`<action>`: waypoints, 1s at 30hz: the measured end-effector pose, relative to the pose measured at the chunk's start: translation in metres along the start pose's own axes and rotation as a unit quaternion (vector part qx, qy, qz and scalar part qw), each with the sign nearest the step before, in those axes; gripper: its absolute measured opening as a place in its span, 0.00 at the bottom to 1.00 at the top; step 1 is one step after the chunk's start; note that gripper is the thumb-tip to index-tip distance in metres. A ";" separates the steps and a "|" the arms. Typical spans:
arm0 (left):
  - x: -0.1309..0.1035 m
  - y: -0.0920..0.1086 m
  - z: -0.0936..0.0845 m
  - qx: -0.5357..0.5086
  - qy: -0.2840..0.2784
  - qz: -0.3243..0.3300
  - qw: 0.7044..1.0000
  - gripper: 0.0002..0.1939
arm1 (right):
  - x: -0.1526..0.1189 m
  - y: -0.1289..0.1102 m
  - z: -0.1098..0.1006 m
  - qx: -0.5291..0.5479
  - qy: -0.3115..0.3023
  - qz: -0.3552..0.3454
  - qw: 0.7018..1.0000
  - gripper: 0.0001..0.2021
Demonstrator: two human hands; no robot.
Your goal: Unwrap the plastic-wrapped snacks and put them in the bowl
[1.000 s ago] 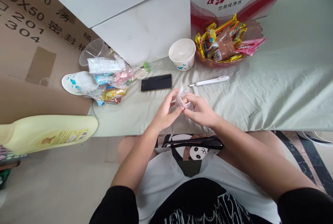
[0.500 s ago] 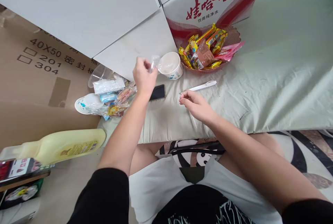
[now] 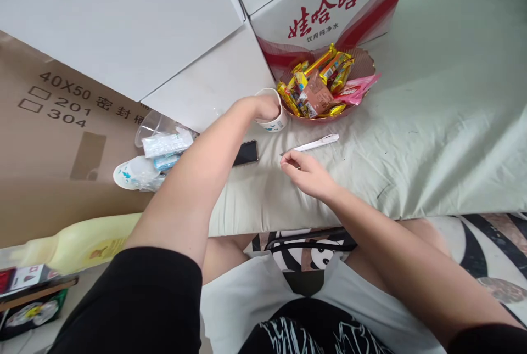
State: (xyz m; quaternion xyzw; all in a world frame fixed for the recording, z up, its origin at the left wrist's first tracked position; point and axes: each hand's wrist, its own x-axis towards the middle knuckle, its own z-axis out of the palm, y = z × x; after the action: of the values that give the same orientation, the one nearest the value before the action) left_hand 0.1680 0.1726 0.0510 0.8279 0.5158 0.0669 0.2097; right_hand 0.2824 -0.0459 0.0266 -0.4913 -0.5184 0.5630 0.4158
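Note:
My left hand [image 3: 267, 107] reaches down into a white paper cup [image 3: 275, 125] with a blue-green print. Its fingers are hidden inside the cup, so I cannot see what they hold. My right hand [image 3: 307, 174] hovers low over the cloth with curled fingers, thumb and index close together; anything between them is too small to make out. Just beyond its fingertips lies a white utility knife [image 3: 317, 143], blade end toward the hand. A dark phone [image 3: 247, 153] lies below the cup, partly covered by my left forearm.
A pinkish bowl [image 3: 366, 60] of wrapped snacks [image 3: 317, 93] stands right of the cup, before a white-and-red carton [image 3: 329, 8]. Left are a clear plastic cup [image 3: 142, 129], wrapped packets [image 3: 164, 145], a tipped paper cup [image 3: 123, 174], a cardboard box [image 3: 41, 145] and a yellow bottle [image 3: 78, 241].
My left hand, which held a clear plastic wrapper beside the paper cup, has moved right and down into the cup. My right hand stays near the knife, fingers curled.

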 end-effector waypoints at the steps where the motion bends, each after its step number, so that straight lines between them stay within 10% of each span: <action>1: -0.005 0.000 -0.008 0.006 -0.010 -0.008 1.000 0.13 | 0.001 0.001 0.000 -0.002 0.001 -0.001 1.000 0.07; 9: -0.169 -0.089 -0.070 0.078 0.282 -0.041 0.955 0.08 | -0.009 0.007 0.005 -0.063 0.023 -0.011 0.998 0.07; 14: -0.263 -0.142 -0.080 0.172 0.178 -0.236 0.940 0.09 | -0.018 0.005 0.015 -0.115 0.029 0.002 0.993 0.07; 19: -0.269 -0.140 -0.080 0.229 0.069 -0.293 0.926 0.32 | -0.015 0.013 0.023 -0.163 0.022 0.019 0.986 0.08; 30: -0.253 -0.105 -0.128 0.193 0.069 -0.288 0.935 0.13 | -0.014 0.014 0.016 -0.175 0.009 0.002 0.984 0.08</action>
State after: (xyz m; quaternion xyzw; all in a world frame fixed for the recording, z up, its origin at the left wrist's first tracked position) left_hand -0.0770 0.0250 0.1493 0.6615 0.7486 -0.0400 0.0203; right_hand 0.2696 -0.0641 0.0146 -0.5626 -0.6043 0.4596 0.3272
